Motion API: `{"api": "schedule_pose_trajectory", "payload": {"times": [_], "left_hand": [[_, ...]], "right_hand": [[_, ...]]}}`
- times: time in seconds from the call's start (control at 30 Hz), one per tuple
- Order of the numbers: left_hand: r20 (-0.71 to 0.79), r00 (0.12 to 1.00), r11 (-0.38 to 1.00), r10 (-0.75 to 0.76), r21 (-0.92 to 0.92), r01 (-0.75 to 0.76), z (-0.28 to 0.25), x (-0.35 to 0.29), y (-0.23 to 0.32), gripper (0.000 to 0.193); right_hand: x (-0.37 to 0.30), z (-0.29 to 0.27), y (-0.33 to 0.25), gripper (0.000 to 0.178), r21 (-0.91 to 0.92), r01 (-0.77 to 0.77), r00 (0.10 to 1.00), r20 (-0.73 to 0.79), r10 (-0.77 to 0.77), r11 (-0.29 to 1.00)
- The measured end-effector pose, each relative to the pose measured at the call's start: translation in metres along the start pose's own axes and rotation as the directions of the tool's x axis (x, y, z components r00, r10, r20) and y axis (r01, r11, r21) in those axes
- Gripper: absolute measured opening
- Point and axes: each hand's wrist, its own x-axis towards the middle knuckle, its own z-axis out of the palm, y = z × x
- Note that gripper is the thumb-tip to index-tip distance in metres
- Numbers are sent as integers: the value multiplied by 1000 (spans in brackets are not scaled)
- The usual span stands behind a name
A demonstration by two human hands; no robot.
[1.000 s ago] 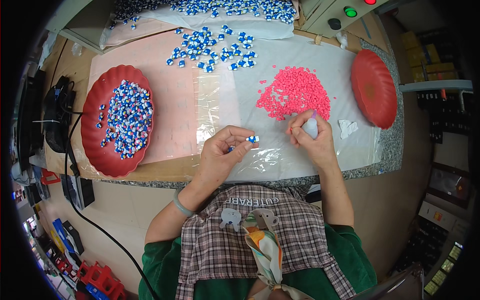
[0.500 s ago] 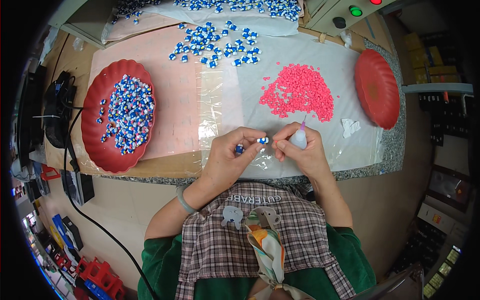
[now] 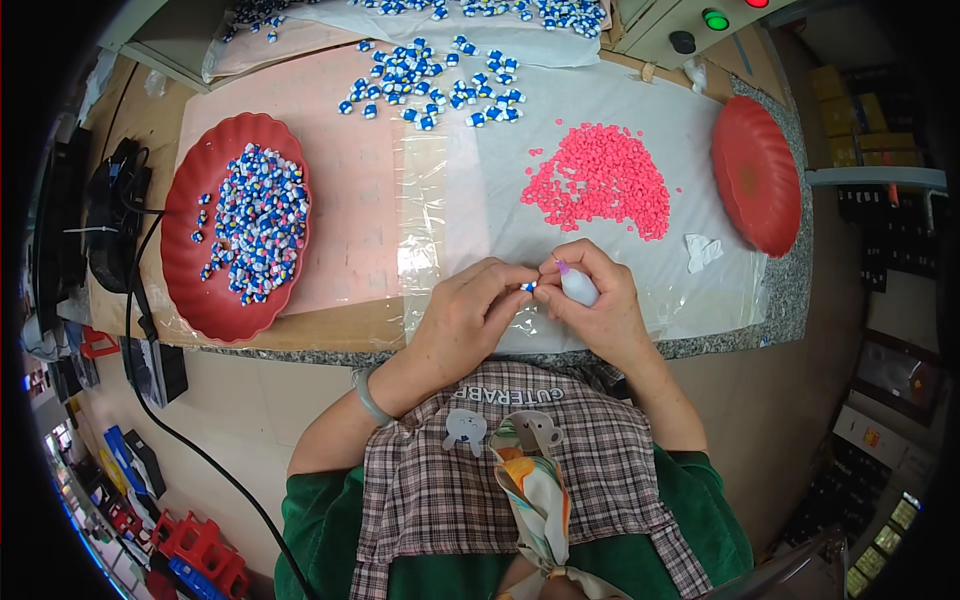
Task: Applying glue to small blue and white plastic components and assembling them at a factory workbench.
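My left hand (image 3: 462, 315) pinches a small blue-and-white figurine (image 3: 528, 287) between thumb and fingertips, above the near edge of the sheet-covered table. My right hand (image 3: 612, 318) grips a small translucent squeeze bottle (image 3: 579, 287) with a purple tip, which points away from me and to the left. The right thumb and fingertips meet at the figurine, right up against my left fingertips. Whether a tiny piece sits between them is hidden. Beyond my hands lies a loose pile of small pink pieces (image 3: 600, 185).
At the left, a red scalloped tray (image 3: 185, 270) holds many small blue-and-white figurines. More blue-and-white figurines (image 3: 405, 75) are scattered at the back. A second red tray (image 3: 755, 180) stands at the right, beside a crumpled white scrap (image 3: 702, 252). A black cable (image 3: 190, 440) runs down the left.
My right hand has moved left to meet the left one at the figurine. The bottle's tip has swung leftward. A second figurine, earlier seen in my left palm, is now out of sight.
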Motion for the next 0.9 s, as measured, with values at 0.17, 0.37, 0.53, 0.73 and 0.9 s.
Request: {"api": "schedule_pose_trajectory", "payload": {"times": [0.17, 0.37, 0.53, 0.73, 0.9], "left_hand": [[-14, 995, 993, 97, 68, -96, 2, 0, -4, 20], [237, 909, 672, -343, -614, 414, -11, 14, -4, 14], [9, 951, 782, -310, -566, 261, -42, 63, -25, 14], [-178, 977, 831, 120, 556, -1, -47, 119, -30, 21], [-93, 983, 669, 159, 742, -38, -42, 129, -47, 18]], "right_hand": [[0, 2, -2, 24, -250, 178, 980, -38, -193, 952], [2, -3, -6, 24, -79, 64, 990, -120, -73, 995], [0, -7, 10, 17, 48, 39, 991, -132, -32, 998], [-2, -8, 12, 13, 0, 39, 994, -102, -39, 999], [-4, -14, 10, 17, -18, 37, 996, -85, -39, 999]]}}
